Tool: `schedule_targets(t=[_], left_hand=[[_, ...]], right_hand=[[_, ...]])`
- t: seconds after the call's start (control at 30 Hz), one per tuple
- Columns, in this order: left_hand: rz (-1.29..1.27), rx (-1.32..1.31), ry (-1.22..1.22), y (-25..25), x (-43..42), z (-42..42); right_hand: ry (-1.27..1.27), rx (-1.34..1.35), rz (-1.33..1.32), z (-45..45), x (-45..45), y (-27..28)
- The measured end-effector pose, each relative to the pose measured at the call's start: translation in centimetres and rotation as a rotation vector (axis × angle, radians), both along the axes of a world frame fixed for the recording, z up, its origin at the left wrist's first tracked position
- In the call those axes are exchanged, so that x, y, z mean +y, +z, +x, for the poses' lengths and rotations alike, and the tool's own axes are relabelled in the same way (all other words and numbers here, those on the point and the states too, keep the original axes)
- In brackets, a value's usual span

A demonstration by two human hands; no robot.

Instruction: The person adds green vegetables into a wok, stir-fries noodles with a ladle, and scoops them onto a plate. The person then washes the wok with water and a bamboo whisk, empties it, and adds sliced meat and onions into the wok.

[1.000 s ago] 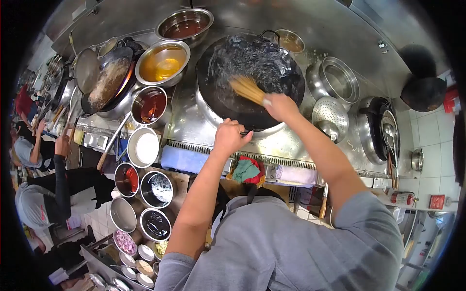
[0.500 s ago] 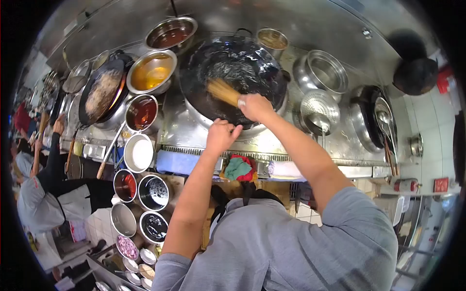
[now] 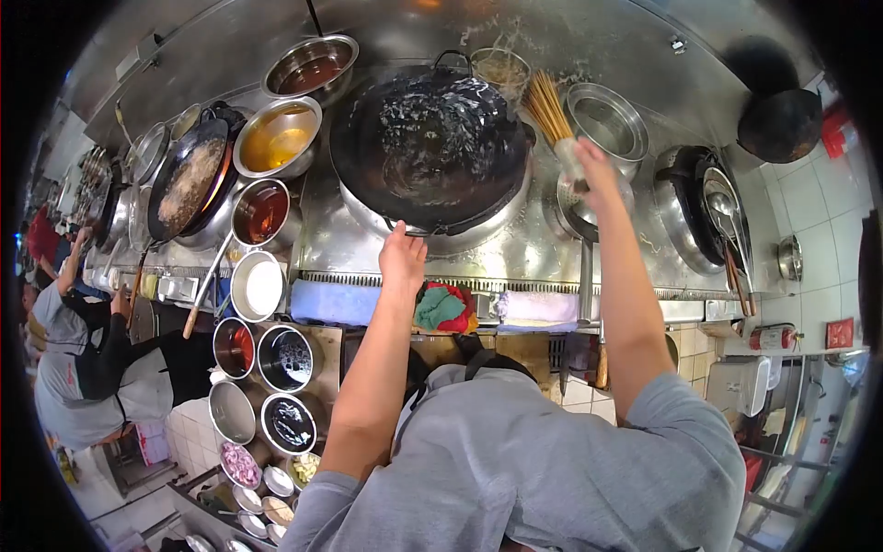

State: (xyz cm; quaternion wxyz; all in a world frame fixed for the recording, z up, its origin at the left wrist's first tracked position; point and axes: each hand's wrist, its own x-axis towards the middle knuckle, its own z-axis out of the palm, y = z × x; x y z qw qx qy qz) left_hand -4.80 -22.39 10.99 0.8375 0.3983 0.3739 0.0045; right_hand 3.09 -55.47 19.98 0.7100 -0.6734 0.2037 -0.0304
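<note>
My left hand (image 3: 402, 260) is at the near edge of a large black wok (image 3: 368, 138), its fingers closed on the near handle. The wok sits on the round burner in front of me, its dark inside wet, with pale streaks of water. My right hand (image 3: 596, 173) is raised to the right of the wok and closed round the base of a bamboo wok brush (image 3: 549, 109). The bristles point away and to the left, near a metal pot (image 3: 502, 68) at the back with splashes around it. Below the right hand lies a perforated strainer (image 3: 614, 195), partly hidden.
Bowls of sauce (image 3: 313, 74) and yellow oil (image 3: 276, 140) stand left of the wok. A second wok (image 3: 189, 179) with food is further left, near a co-worker (image 3: 92, 386). A steel pot (image 3: 607, 120) stands right. Folded cloths (image 3: 331, 302) lie along the front edge.
My right hand has lifted the brush out of the wok and moved it right and up. Most of the water has left the wok. My left hand has shifted slightly left.
</note>
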Motion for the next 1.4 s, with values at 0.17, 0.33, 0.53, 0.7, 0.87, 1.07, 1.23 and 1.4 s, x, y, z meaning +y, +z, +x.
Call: schedule_targets(t=[0.17,0.33,0.53,0.7,0.87,1.07,1.23,1.4], left_hand=[[-0.474,-0.247,-0.029,0.1,1.3,2.9],[-0.366,-0.263,-0.136,2.6,3.4,0.2],[-0.196,-0.332,-0.237,8.8,3.7,-0.1],[0.046,-0.453,-0.359,14.4,3.6,0.2],[0.309,-0.510,-0.418,17.2,4.0,-2.9],[0.468,-0.516,-0.434,17.8,8.5,-4.2],[0.135,-0.308,-0.297,14.2,10.7,-2.7],[-0.280,-0.198,-0.104,6.3,7.4,-2.3]], right_hand=[[0.244,0.053,0.525,-8.1,1.0,-2.6],[0.254,-0.015,0.025,-13.8,1.0,-2.1],[0.417,-0.206,-0.613,-16.2,3.1,-0.7],[0.576,-0.191,-0.786,-14.5,8.6,-1.1],[0.482,-0.197,-0.800,-14.2,14.1,-3.8],[0.546,-0.254,-0.690,-13.7,15.7,-3.1],[0.586,-0.242,-0.653,-10.4,12.2,1.9],[0.250,-0.675,-1.117,-6.0,5.8,9.7]])
